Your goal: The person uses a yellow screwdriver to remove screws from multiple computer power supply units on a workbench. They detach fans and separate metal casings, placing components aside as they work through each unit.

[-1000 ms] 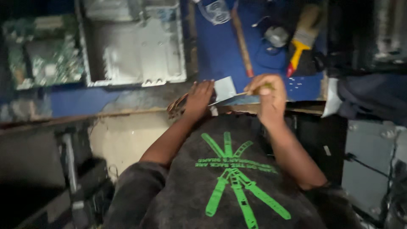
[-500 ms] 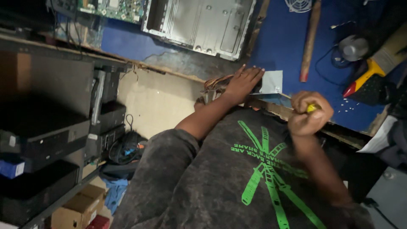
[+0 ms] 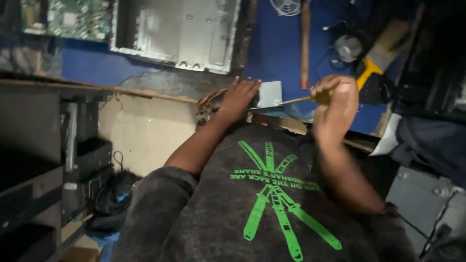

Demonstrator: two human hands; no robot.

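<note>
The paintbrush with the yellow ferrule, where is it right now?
In the head view the paintbrush lies upper right on the blue bench top, just beyond the right hand and beside a small round grey part.

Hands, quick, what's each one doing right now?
Left hand: open, pressing flat on the small grey box.
Right hand: closed around the yellow-handled screwdriver.

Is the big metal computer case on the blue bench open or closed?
Open. The metal case lies flat with no cover, its bare inner panel and raised rim showing. The right hand grips a screwdriver nearby.
</note>
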